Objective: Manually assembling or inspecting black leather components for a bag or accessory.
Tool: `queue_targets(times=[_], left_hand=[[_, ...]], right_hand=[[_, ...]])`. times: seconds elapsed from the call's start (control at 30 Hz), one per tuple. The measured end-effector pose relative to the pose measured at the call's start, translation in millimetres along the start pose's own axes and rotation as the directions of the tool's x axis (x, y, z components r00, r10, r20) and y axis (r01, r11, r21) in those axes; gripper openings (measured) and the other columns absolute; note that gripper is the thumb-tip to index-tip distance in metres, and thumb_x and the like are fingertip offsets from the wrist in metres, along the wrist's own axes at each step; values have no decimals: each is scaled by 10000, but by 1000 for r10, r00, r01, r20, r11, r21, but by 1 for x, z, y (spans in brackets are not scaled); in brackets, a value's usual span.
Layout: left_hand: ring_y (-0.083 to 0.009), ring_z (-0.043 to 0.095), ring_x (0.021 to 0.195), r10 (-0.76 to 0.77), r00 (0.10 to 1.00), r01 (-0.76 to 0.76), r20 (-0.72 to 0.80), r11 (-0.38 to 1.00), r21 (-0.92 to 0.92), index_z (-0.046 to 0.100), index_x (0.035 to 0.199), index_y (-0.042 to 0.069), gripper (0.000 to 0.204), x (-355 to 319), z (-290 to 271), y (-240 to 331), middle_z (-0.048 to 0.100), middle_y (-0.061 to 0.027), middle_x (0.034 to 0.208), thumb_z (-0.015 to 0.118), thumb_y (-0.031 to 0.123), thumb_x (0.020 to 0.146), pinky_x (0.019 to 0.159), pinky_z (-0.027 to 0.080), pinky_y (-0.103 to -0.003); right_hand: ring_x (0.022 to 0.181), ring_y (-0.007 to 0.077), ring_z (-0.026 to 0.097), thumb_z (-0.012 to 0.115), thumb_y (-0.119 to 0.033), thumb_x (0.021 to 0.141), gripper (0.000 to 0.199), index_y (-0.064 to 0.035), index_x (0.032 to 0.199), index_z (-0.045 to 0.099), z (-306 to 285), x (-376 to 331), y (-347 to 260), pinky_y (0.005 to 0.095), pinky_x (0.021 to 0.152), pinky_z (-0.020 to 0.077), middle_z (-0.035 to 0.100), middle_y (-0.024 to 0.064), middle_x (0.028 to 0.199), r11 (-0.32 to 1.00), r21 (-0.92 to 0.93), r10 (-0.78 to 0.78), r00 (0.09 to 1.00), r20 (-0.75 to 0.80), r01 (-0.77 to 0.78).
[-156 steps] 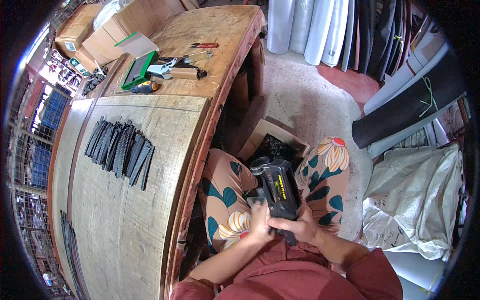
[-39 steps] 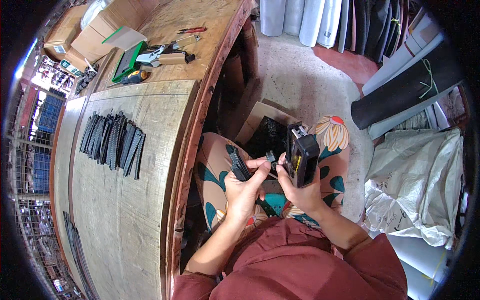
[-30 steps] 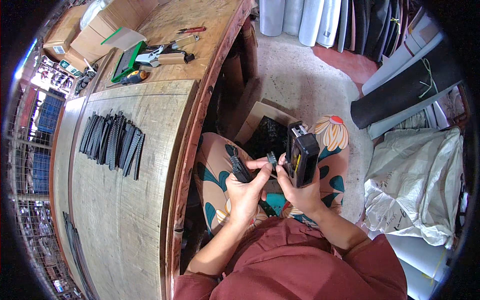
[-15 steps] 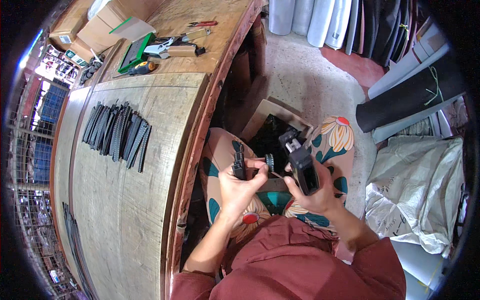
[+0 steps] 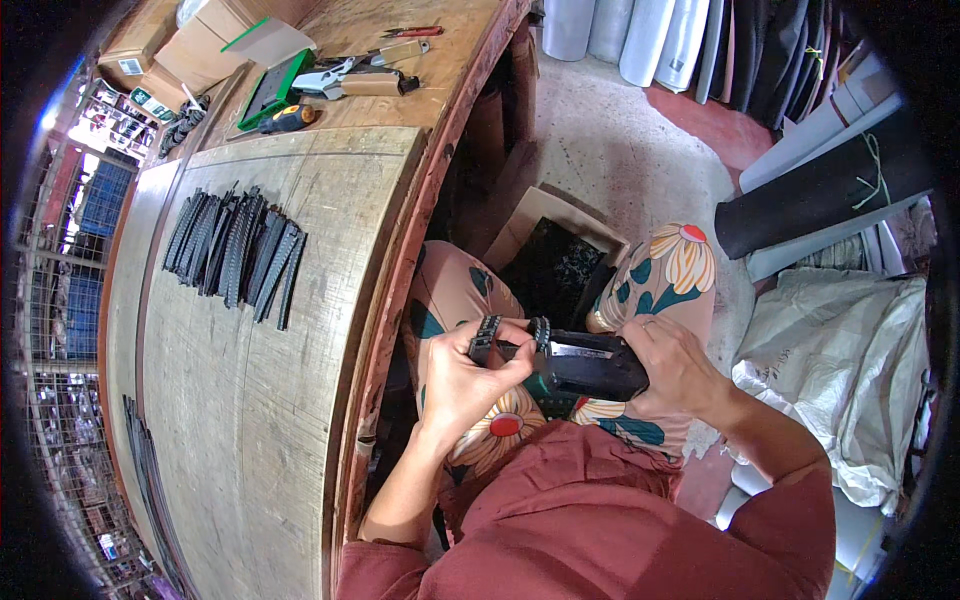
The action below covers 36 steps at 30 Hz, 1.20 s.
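Observation:
Above my lap, my left hand (image 5: 462, 378) pinches a black ridged strip (image 5: 487, 338) that looks bent, with part of it showing on each side of the fingers. My right hand (image 5: 675, 368) is wrapped round the back end of a black stapler (image 5: 600, 378), which lies crosswise with its front toward the left. The stapler's front meets the strip beside my left fingertips; whether the strip sits between its jaws cannot be made out. On the wooden bench to the left lies a pile of similar black strips (image 5: 235, 248).
Between my knees stands a cardboard box (image 5: 600, 235) with black pieces inside. The bench (image 5: 270, 390) holds a green tray (image 5: 300, 68), an orange-handled screwdriver (image 5: 290, 119) and long dark strips (image 5: 148, 490). Rolls of material (image 5: 820, 185) and a white sack (image 5: 835, 370) stand right.
My right hand has turned the stapler from pointing away to pointing left and brought its front against the strip. My left hand keeps its pinch in nearly the same place.

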<state>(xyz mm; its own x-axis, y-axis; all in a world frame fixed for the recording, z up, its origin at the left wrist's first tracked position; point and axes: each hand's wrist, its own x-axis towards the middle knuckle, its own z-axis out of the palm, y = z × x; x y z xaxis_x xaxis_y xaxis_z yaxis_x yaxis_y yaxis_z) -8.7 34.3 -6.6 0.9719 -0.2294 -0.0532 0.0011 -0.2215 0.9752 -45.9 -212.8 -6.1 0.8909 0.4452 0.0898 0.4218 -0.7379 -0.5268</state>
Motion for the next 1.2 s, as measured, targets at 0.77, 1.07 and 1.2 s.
queue_targets(times=[0.77, 1.07, 1.2], left_hand=[[-64, 592, 675, 43, 999, -44, 31, 999, 7, 666, 804, -16, 97, 3, 6, 11, 697, -62, 847, 680, 40, 726, 600, 457, -206], [-63, 330, 389, -656, 754, 509, 28, 557, -656, 460, 641, 145, 410, -4, 39, -16, 399, 42, 504, 639, 456, 840, 369, 268, -222], [-109, 503, 463, -662, 620, 651, 421, 134, -747, 594, 826, 86, 335, -26, 82, -31, 597, -17, 638, 575, 415, 886, 373, 346, -213]], right_hand=[[783, 400, 568, 674, -95, 507, 534, 48, 987, 487, -3, 2, 3, 436, 714, 450, 560, 207, 805, 999, -18, -34, 999, 40, 34], [677, 137, 602, 741, -186, 736, 235, -16, 843, 618, 28, -3, -42, 288, 625, 475, 629, 60, 726, 326, 833, 409, 861, 302, -447], [767, 121, 595, 756, -124, 725, 282, -24, 950, 619, 42, 0, -68, 275, 727, 484, 639, 53, 867, 71, 972, 404, 897, 178, -225]])
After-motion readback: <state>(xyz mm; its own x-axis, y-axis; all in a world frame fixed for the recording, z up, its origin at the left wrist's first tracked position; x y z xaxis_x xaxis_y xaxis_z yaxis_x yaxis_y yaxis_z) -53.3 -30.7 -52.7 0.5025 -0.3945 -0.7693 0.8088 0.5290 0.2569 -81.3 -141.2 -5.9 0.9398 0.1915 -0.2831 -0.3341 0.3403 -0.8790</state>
